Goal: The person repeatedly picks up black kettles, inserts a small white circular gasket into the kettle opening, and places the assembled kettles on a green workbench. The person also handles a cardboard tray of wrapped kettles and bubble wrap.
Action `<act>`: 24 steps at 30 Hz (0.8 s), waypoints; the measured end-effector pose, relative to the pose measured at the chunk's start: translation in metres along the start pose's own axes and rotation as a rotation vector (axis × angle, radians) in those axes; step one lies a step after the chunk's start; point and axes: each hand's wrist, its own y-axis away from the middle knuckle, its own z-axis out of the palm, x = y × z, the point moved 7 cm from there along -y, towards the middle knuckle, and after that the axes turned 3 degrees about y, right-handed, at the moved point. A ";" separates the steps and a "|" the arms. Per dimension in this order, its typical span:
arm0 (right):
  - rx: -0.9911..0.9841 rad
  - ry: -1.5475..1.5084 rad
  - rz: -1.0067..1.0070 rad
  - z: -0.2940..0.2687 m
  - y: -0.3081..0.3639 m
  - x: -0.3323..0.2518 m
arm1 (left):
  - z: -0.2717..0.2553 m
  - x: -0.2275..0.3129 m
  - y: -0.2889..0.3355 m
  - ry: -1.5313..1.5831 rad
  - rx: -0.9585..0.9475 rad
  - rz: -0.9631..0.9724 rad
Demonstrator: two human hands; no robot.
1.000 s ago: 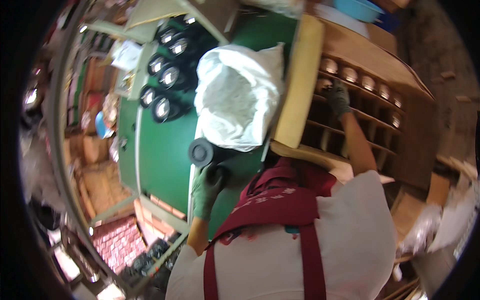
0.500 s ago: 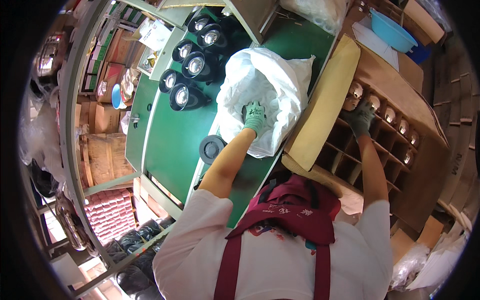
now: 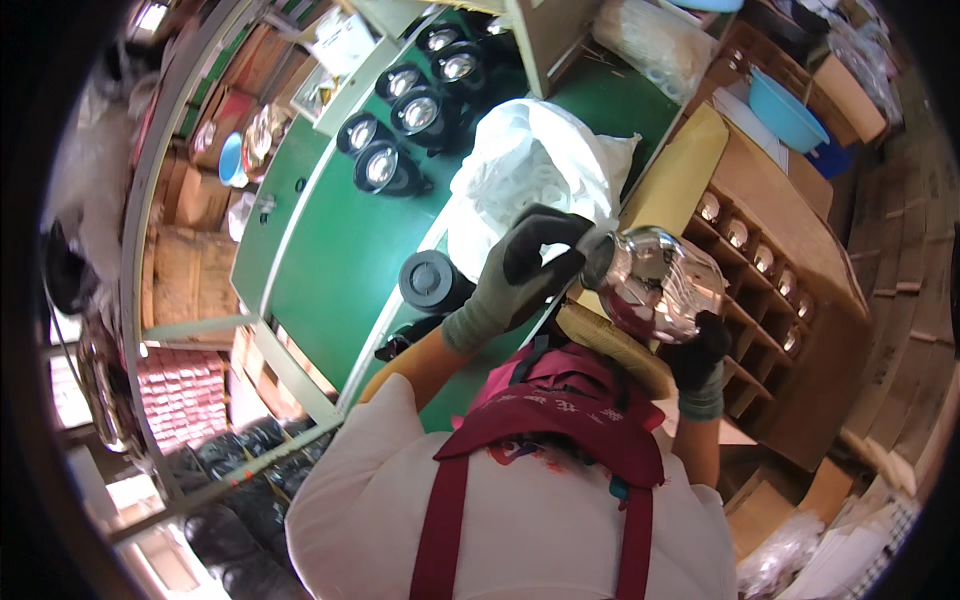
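Note:
A large mirrored glass flask liner [image 3: 655,285] is held tilted in front of me, its neck toward the left. My right hand [image 3: 702,362], in a dark-palmed glove, grips its rounded lower end. My gloved left hand [image 3: 505,280] is at the neck, thumb and fingers pinched on a pale, translucent ring [image 3: 594,240]. Whether the ring sits on the neck or just touches it, I cannot tell. Just beyond, a white plastic bag [image 3: 470,225] stands open with pale ring-like pieces inside. To the right, a divided cardboard box [image 3: 775,385] holds several more liners [image 3: 763,259].
Black housings [image 3: 382,168] with shiny centres stand in rows on the green bench [image 3: 325,250]. A round black part [image 3: 432,280] is near my left forearm. A blue basin [image 3: 788,108] lies beyond the box. A metal frame [image 3: 300,375] edges the bench at left.
My left hand has come out of the white bag with a pale ring. My right hand has lifted a liner out of the box, and both hands have met in front of me.

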 end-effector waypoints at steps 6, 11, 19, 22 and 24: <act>0.028 0.248 -0.317 0.045 -0.005 -0.014 | -0.026 0.057 0.041 -0.450 -0.019 0.319; -0.003 0.589 -0.407 0.105 -0.005 -0.035 | -0.057 0.043 0.090 0.069 0.388 0.047; -0.224 0.605 -0.791 0.201 0.018 -0.029 | -0.083 0.043 0.143 -0.300 0.664 0.164; -0.205 0.398 -0.529 0.197 0.005 0.019 | -0.098 0.050 0.152 -0.225 0.578 0.105; -0.259 0.240 -0.309 0.195 0.004 0.037 | -0.117 0.059 0.159 -0.125 0.415 0.046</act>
